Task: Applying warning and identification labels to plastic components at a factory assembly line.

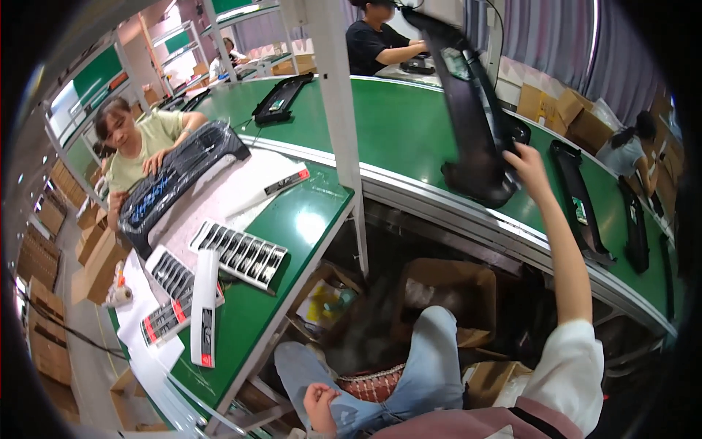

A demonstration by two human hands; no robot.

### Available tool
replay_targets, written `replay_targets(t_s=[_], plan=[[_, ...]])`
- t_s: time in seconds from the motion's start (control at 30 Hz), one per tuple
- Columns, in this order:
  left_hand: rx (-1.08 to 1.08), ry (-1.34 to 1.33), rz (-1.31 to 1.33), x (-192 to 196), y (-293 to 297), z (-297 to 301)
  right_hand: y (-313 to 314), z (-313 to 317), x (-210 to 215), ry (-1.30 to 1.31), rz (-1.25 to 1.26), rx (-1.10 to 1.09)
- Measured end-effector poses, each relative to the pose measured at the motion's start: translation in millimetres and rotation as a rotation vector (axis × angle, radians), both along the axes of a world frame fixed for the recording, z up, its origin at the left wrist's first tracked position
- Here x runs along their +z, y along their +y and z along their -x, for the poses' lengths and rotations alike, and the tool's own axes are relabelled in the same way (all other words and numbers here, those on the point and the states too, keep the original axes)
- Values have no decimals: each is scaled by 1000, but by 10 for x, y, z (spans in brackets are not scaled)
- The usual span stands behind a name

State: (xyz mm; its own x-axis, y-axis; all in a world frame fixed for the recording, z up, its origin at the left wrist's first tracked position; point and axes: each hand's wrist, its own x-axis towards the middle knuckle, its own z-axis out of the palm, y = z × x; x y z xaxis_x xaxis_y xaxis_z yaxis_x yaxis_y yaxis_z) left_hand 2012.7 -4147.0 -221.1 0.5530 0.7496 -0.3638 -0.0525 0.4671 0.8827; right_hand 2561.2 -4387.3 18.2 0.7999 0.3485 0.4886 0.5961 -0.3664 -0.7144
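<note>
My right hand [525, 167], its arm stretched forward, is closed on the edge of a long black plastic housing [472, 117]. The housing is tilted steeply and slightly blurred over the green conveyor belt. A small green circuit board [456, 64] shows near its upper end. Low in the view, my left hand [320, 406] rests by my thigh with its fingers curled in and nothing visible in them. Another black housing [578, 201] with a circuit board lies on the belt [395, 117], to the right of my right hand.
A white post [333, 88] stands between the belt and a green side table [307, 219]. White slotted strips [241, 252] lie on that table, where a co-worker [135, 143] handles a film-wrapped black housing [179, 179]. Cardboard boxes [446, 300] sit under the belt. Other people work beyond it.
</note>
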Motion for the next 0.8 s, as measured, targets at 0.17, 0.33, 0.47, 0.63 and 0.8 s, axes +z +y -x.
replay_targets(t_s=[0.17,0.33,0.47,0.63,0.8], plan=[[-278,-160,-10,238,24,-40,-1149,1153,-143,-147,189,-42],[-261,-647,278,667,207,129,-1353,2188,-517,-152,273,239],[44,-92,-127,938,116,889,-427,2353,-1252,149,553,681],[113,607,-1200,1233,-103,1277,108,2173,-2324,177,693,856],[319,624,-1549,1891,818,450,720,2532,-1720,-257,993,853]])
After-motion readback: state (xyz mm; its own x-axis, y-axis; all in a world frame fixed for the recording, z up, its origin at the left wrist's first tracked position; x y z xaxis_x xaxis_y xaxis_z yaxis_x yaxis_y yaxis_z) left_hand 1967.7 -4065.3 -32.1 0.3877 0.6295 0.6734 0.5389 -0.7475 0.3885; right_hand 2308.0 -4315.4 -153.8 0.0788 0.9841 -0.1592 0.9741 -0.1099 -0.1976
